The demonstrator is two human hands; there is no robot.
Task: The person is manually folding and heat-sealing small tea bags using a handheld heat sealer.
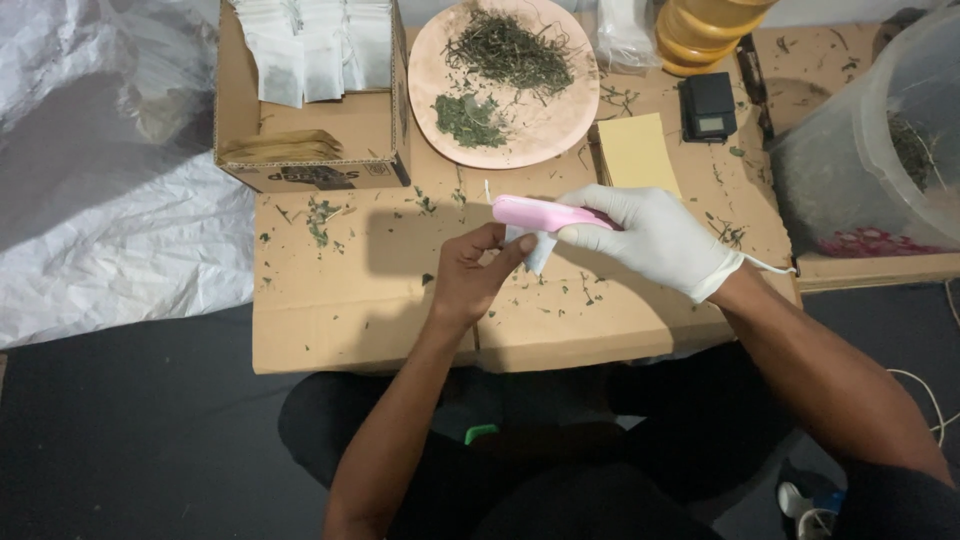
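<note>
Plainly, the gloved right hand (655, 235) grips a pink sealer (545, 213) while the bare left hand (478, 275) pinches a small white sachet (535, 250) at its tip, six o'clock of the plate (425, 75), where a loose pinch might let the sachet slip.

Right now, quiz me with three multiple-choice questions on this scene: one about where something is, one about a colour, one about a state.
1. Where do the dried herbs lie?
A. on the round pink plate
B. inside the cardboard box
C. on the small black scale

2. What colour is the handheld device in the right hand?
A. blue
B. pink
C. green

3. How is the left hand?
A. gloved
B. resting flat
C. bare, pinching a small white bag

Answers: 1 A, two herb heaps sit on the plate. 2 B, its body is pink. 3 C, only the right hand wears a white glove.
</note>
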